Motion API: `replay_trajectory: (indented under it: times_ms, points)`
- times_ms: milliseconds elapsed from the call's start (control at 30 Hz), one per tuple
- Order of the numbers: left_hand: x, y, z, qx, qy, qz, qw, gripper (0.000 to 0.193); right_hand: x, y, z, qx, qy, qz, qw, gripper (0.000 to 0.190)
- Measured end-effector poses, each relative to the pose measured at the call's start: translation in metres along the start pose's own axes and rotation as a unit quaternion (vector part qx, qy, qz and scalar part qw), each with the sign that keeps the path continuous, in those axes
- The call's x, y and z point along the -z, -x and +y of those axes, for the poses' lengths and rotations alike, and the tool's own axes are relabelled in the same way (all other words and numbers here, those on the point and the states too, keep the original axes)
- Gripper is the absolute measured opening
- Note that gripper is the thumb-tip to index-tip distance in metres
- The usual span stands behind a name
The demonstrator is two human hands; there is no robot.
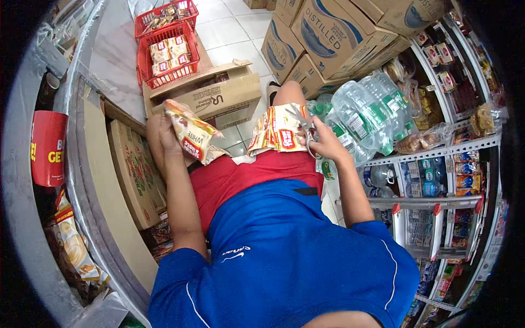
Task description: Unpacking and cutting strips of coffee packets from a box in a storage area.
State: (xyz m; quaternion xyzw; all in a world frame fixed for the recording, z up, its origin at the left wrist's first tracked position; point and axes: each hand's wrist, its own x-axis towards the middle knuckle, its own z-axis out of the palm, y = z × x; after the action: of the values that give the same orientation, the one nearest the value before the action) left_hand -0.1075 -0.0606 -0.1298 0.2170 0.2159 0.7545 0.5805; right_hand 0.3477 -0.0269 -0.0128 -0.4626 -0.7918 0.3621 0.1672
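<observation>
A white, red and yellow packet of Great Taste White coffee (190, 133) is in my left hand (167, 133), held above my left thigh. In my right hand (328, 141) is a pair of metal scissors (307, 127), its blades pointing up and left. Beneath the scissors, a strip of similar coffee packets (268, 131) lies across my right thigh. Part of another packet (217, 152) shows at my left thigh, below the held one. Whether the scissor blades touch the strip cannot be told.
An open cardboard carton (209, 96) stands ahead. Red baskets (168, 57) with packets sit beyond it. Stacked distilled-water cartons (324, 37) and large plastic bottles (357, 115) are at the right, beside store shelves (434, 201). A counter edge (76, 164) runs along the left.
</observation>
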Motion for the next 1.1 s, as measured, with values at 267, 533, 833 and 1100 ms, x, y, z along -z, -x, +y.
replay_trajectory:
  times_ms: [267,533,833,1100]
  points:
    - [-0.07,-0.042,-0.096,0.227,-0.428,-0.043,0.874,0.034,-0.041,-0.015,0.015,-0.052,0.137,0.149,0.978,0.037]
    - [-0.03,-0.065,-0.164,0.467,-0.419,-0.138,0.767,0.047,-0.051,-0.02,0.02,-0.083,0.1,0.21,0.969,0.034]
    - [-0.026,-0.054,-0.194,0.491,-0.331,-0.207,0.779,0.029,-0.057,-0.008,0.03,-0.102,0.052,0.273,0.955,0.041]
    - [-0.045,-0.051,-0.155,0.499,-0.258,-0.138,0.816,0.031,-0.046,-0.012,0.058,-0.177,-0.13,0.308,0.926,0.044]
